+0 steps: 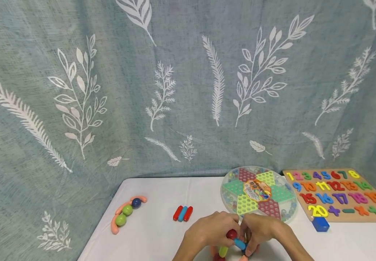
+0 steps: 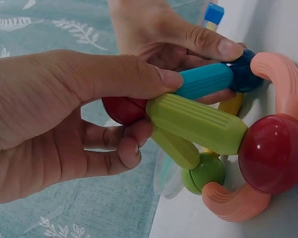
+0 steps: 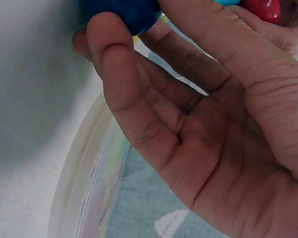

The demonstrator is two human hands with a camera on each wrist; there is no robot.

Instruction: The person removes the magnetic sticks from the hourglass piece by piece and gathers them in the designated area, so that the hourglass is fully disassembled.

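Note:
My left hand (image 1: 214, 229) holds a red ball (image 2: 123, 110), its thumb lying along the near end of a light-blue magnetic rod (image 2: 206, 81). At the rod's other end my right hand (image 1: 262, 230) pinches a dark-blue ball (image 2: 245, 72) between thumb and fingers. Two yellow-green rods (image 2: 201, 126) run from the held ball, one to a larger red ball (image 2: 275, 153), the other to a green ball (image 2: 207, 174). Curved salmon pieces (image 2: 282, 82) join the lower balls. A yellow rod (image 2: 231, 106) shows partly behind the frame.
A Chinese checkers board (image 1: 257, 194) lies just beyond the hands. Right of it are a number puzzle board (image 1: 338, 214) and a blue block (image 1: 320, 224). Leftward lie red and blue rods (image 1: 182, 214), then green balls (image 1: 120, 219) beside curved salmon pieces (image 1: 114, 226).

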